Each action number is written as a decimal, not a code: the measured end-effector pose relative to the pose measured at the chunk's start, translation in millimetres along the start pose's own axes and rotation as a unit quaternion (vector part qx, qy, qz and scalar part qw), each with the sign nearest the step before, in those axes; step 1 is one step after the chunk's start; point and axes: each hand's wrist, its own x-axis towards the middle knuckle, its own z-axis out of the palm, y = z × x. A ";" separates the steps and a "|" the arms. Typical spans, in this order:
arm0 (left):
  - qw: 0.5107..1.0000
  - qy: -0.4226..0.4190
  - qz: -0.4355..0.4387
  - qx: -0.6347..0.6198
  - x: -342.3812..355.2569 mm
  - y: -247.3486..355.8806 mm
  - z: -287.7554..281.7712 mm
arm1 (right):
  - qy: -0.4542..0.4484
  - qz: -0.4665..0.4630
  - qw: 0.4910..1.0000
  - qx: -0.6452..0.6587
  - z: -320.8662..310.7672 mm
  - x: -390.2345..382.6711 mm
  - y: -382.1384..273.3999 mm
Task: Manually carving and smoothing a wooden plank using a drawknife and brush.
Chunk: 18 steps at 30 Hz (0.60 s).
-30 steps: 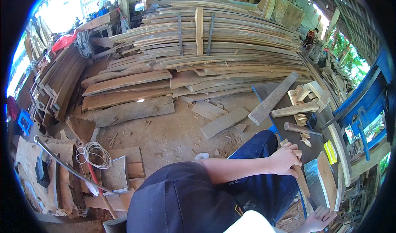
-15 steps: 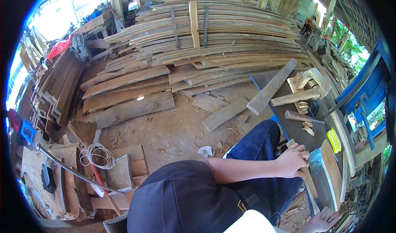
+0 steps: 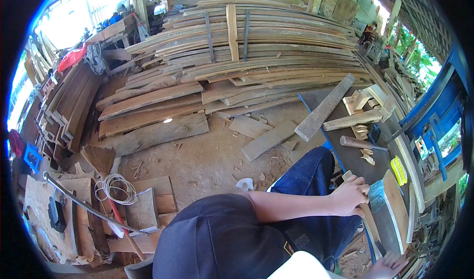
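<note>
My left hand [image 3: 348,195] is closed around a narrow wooden strip [image 3: 368,220], which slants toward the lower right beside my blue-trousered leg. My right hand [image 3: 388,266], at the lower edge and blurred, is by the strip's near end. Its fingers look curled, and a dark flat piece [image 3: 379,248] shows just ahead of them; the grip itself is hidden. Right of the strip lies a wide board [image 3: 396,209] with a pale edge, next to a teal patch [image 3: 377,196] on the dark bench top [image 3: 353,155].
Farther up the bench are a yellow brush [image 3: 399,170], a wooden-handled tool [image 3: 356,142], a joined wooden piece [image 3: 358,117] and a thick plank [image 3: 326,107]. A blue machine [image 3: 437,123] stands at the right. Stacked boards [image 3: 276,46] fill the back. A broom [image 3: 98,159] leans at the left.
My right hand has shifted slightly down and left along the strip's near end, where the dark flat piece now shows more. My left hand keeps its hold, nearly unmoved.
</note>
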 end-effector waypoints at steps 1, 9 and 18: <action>1.000 0.001 0.000 0.004 -1.2 -0.2 -1.1 | -0.067 0.023 0.997 0.006 0.1 3.1 10.4; 1.000 -0.003 0.003 -0.015 -1.4 0.2 -2.4 | -0.019 -0.015 0.999 -0.039 -8.6 6.9 -21.1; 1.000 -0.028 0.004 -0.014 0.8 0.7 -2.3 | 0.021 0.059 0.995 0.082 -2.9 11.8 30.9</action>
